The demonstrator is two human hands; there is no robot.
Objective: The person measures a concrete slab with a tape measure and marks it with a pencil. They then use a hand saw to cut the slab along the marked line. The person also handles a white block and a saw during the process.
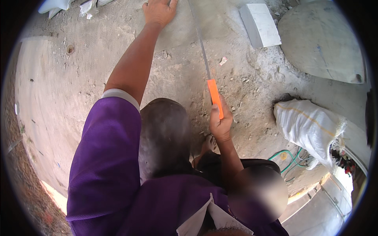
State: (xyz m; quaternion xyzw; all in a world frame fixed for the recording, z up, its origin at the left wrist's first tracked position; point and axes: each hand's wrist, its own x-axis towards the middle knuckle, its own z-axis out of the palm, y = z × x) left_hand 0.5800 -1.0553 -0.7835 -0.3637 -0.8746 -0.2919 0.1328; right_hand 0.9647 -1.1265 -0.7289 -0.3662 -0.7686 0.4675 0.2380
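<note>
My right hand [221, 122] is wrapped round the orange handle of a handsaw [213, 96]. Its long, thin grey blade [201, 43] is seen almost edge-on and runs away from me past the upper edge of the view, so its far end is out of sight. To the left of the blade, my left hand [159, 13] reaches forward, palm down, over the grey surface. Its thumb and outer finger are spread apart, while the fingertips are cut off by the picture's edge. Whatever lies under that palm is hidden.
A pale rectangular block [262, 27] stands at the far right, beside a large rounded grey object [323, 41]. Nearer on the right lie a white woven sack [307, 124] and a green hose [289, 153]. Crumbs and rubble [244, 106] litter the dusty ground. White bags [55, 6] sit far left.
</note>
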